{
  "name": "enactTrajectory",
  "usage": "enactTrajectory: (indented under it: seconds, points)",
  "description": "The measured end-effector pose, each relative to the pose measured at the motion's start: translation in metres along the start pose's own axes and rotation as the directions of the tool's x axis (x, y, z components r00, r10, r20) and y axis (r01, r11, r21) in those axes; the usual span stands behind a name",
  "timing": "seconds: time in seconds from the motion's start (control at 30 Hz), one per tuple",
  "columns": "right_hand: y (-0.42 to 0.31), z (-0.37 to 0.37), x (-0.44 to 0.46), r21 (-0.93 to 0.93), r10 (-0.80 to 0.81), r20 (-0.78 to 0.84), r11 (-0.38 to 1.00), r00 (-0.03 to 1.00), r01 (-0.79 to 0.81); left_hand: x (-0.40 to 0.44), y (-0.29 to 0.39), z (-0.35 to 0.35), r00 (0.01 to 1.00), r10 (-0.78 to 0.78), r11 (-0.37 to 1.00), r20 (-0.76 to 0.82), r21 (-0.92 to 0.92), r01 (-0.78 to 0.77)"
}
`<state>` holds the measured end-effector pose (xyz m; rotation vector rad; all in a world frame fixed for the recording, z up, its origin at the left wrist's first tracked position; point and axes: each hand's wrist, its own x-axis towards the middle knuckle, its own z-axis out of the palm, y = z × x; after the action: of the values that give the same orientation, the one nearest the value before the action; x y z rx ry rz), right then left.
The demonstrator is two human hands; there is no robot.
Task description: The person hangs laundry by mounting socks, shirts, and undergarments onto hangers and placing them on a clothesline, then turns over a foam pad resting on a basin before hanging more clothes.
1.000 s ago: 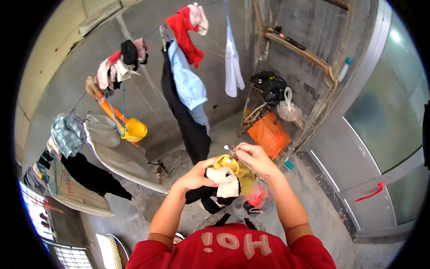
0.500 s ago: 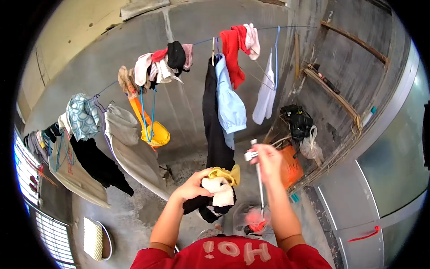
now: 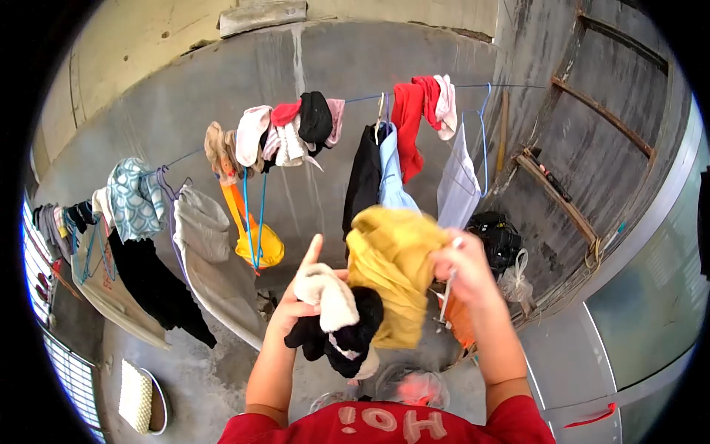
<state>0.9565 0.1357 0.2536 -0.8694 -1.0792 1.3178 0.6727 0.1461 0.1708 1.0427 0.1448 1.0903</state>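
Observation:
In my left hand (image 3: 285, 314) is a bundle of fluffy black-and-white fabric (image 3: 336, 303), held with one finger pointing up. Its exact kind is unclear. My right hand (image 3: 466, 266) is closed on a thin white rod (image 3: 449, 292) and on the edge of a mustard-yellow cloth (image 3: 392, 270), blurred by motion. The cloth spreads between my hands, its left side close to the bundle. Beneath them a clear plastic tub (image 3: 381, 385) on the floor has something red in it.
Ahead, a blue line (image 3: 362, 98) carries several socks and garments, including black trousers (image 3: 362, 174) and a red cloth (image 3: 408, 133). A wooden ladder-like frame (image 3: 562, 189) leans at the right, near a black bag (image 3: 492, 237). A woven basket (image 3: 135, 399) stands lower left.
The yellow cloth, bunched at my left hand before, is now spread out toward my right hand. My right hand has moved slightly right, and the view has tilted upward.

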Motion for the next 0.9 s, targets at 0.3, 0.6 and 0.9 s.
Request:
enactTrajectory:
  seconds: [0.3, 0.6, 0.9]
  points:
    - [-0.152, 0.091, 0.164, -0.164, -0.481, 0.109, 0.855, 0.870, 0.493, 0.049, 0.007, -0.033, 0.983, 0.167, 0.986, -0.079, 0.025, -0.165]
    - [-0.109, 0.088, 0.306, -0.808, -0.696, -0.133, 0.488, 0.706, 0.329, 0.073, -0.002, -0.056, 0.924, 0.156, 0.987, -0.349, 0.087, -0.134]
    - [-0.125, 0.088, 0.144, -0.409, -0.770, 0.080, 0.554, 0.633, 0.726, 0.066, -0.017, -0.044, 0.912, 0.112, 0.990, -0.394, 0.121, -0.070]
